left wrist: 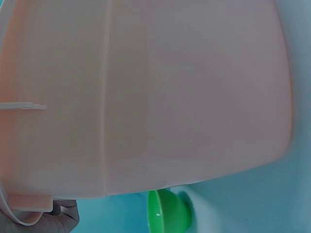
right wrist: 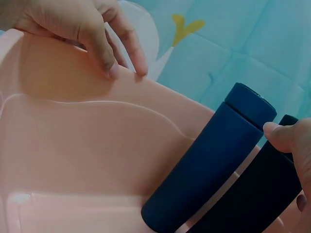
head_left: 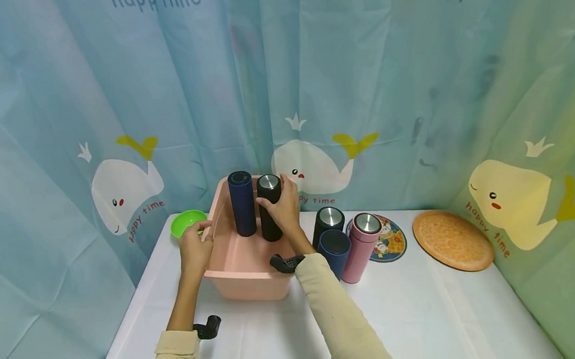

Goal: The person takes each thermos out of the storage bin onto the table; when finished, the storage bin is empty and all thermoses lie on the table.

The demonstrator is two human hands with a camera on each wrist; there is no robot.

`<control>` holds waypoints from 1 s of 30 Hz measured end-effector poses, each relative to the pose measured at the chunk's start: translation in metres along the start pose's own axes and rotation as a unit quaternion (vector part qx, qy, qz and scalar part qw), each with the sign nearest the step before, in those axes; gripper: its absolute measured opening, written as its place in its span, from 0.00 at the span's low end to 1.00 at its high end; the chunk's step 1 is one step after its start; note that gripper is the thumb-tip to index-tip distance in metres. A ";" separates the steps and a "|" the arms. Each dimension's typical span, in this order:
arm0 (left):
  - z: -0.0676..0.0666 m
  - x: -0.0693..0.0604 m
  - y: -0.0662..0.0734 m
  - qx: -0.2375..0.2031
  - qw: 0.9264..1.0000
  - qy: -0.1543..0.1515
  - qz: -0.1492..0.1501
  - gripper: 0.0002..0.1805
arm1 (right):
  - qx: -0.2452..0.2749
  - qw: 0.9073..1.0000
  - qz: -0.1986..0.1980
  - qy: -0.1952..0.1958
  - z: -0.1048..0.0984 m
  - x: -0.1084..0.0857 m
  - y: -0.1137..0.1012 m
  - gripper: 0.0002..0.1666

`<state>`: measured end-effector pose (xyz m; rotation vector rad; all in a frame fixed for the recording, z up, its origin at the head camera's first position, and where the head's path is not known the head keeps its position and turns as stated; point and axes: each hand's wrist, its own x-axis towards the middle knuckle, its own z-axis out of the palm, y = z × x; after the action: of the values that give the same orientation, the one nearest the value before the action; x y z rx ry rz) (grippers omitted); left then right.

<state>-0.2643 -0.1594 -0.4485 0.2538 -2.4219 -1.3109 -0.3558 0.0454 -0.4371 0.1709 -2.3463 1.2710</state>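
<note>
A pink plastic basin stands on the table, with a dark blue thermos bottle and a black thermos bottle upright inside it. My right hand grips the black bottle near its steel-topped lid, thumb on the side toward the blue bottle. At the basin's left rim, my left hand holds the edge between thumb and fingers. The right wrist view shows the left hand over the rim and the two bottles leaning close together. The basin's outer wall fills most of the left wrist view.
A green bowl sits behind the basin's left side. Right of the basin stand another black bottle, another blue bottle and a pink bottle. A patterned round mat and a brown round board lie farther right, before the curtain.
</note>
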 end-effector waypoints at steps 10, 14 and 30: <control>0.001 -0.003 0.003 -0.002 1.000 0.022 0.021 0.15 | 0.029 0.999 -0.024 0.001 0.003 0.008 0.004 0.51; 0.001 -0.002 0.004 -0.006 0.999 0.021 0.024 0.16 | 0.036 0.999 -0.030 0.001 0.004 0.010 0.006 0.51; -0.001 -0.001 0.001 -0.001 1.000 -0.004 -0.005 0.16 | 0.043 0.998 -0.008 -0.043 0.010 0.011 0.008 0.47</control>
<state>-0.2628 -0.1587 -0.4473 0.2625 -2.4285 -1.3209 -0.3714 0.0430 -0.4434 0.2775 -2.3576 1.3841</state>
